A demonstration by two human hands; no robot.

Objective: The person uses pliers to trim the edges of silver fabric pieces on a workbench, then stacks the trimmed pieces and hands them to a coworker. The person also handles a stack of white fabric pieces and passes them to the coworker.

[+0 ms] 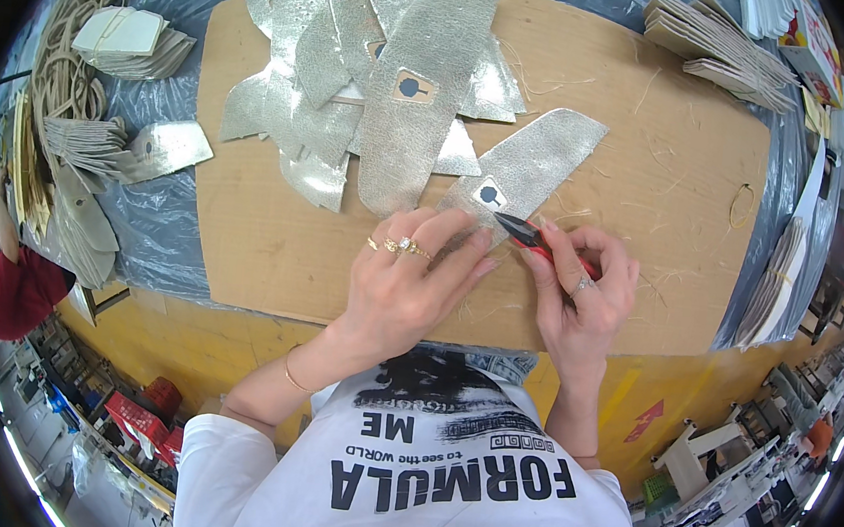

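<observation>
A silver grained panel (542,159) lies flat on a brown cardboard sheet (690,187), slanting up and away to the right, its near end partly hidden under the left hand (400,282). That hand bends its fingers down over this end; whether it pinches the edge or simply presses, I cannot tell. The right hand (585,298) is closed around red-handled nippers (528,235), their dark tips at the lower edge of the small cut-out window (489,194) with its dark motif. The two hands sit close together yet apart. The panel looks thin and light, probably bendy like coated leather with a little body, so it would likely shift or curl unless weighted by fingers. Its grain should give some grip, though the metallic face may be slick and could scuff under a hard point. The plain near end or long edges seem the best hold, clear of the window; similar panels (412,142) overlap in a pile just beyond
</observation>
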